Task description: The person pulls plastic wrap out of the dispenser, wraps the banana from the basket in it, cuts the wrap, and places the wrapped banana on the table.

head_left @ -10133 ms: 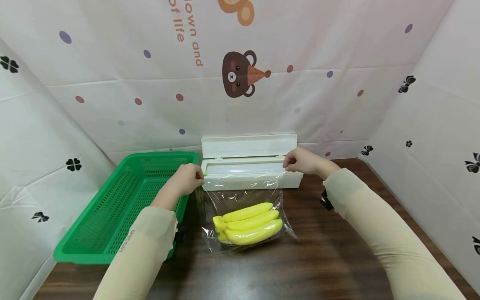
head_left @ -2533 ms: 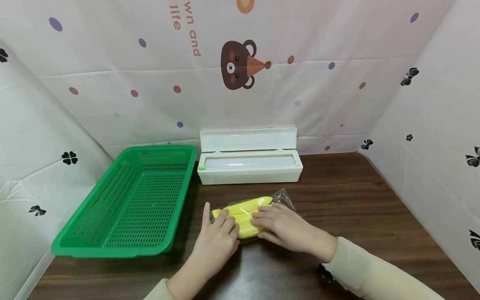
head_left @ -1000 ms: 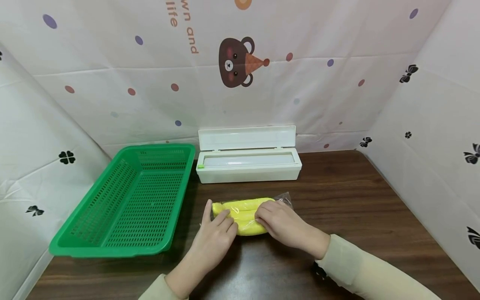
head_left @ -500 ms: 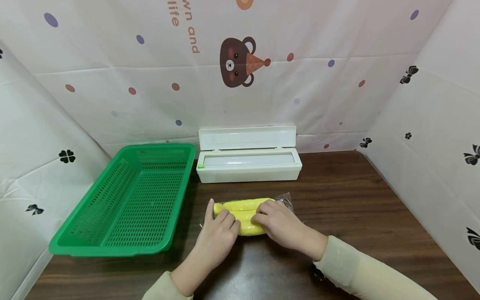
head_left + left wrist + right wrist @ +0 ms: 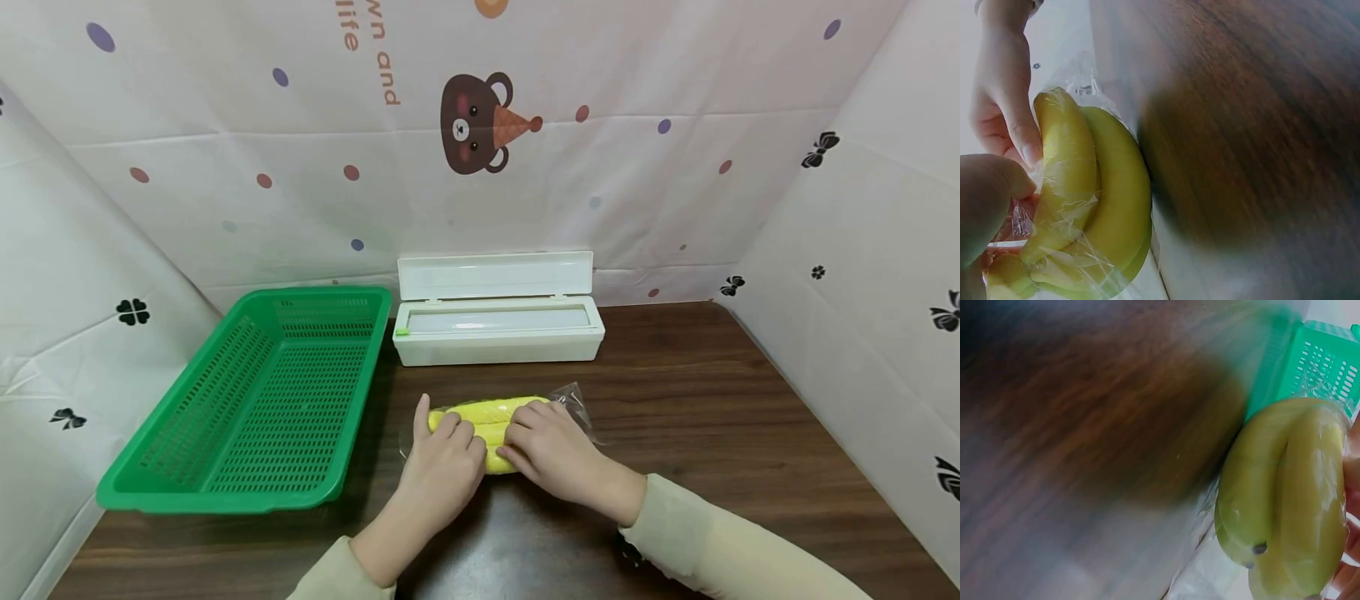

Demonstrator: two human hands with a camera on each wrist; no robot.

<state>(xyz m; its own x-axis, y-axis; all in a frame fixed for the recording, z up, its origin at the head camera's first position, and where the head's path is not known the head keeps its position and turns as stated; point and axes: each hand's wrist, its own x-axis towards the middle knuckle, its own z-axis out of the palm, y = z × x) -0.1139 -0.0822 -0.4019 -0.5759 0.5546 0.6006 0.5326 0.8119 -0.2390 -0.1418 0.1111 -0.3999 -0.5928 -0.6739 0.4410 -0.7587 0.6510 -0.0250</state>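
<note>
A bunch of yellow bananas [image 5: 491, 412], wrapped in clear cling film [image 5: 573, 402], lies on the table between my hands. My left hand [image 5: 441, 471] bends its fingers over the stem side and pinches the film, its outer finger sticking up. From the right, my right hand [image 5: 558, 457] has curled fingers on the film along the middle of the bunch. Both thumbs are near the front banana. In the left wrist view, wrinkled film covers the bananas [image 5: 1119, 187] and the two hands nearly meet. Dark tips show on the bananas [image 5: 1310, 500] in the right wrist view. Some fingertips are hidden.
A green plastic basket [image 5: 352, 400] stands on the left of the brown wooden table [image 5: 675, 417]. Behind the bananas sits a white cling film dispenser [image 5: 498, 350] with its lid [image 5: 495, 276] raised. Patterned white cloth walls [image 5: 315, 217] enclose the table.
Earlier, both hands held the film stretched up at the dispenser over the bananas. Since then it has been folded onto them. Lately the right fingers have curled and the hands have drawn closer together.
</note>
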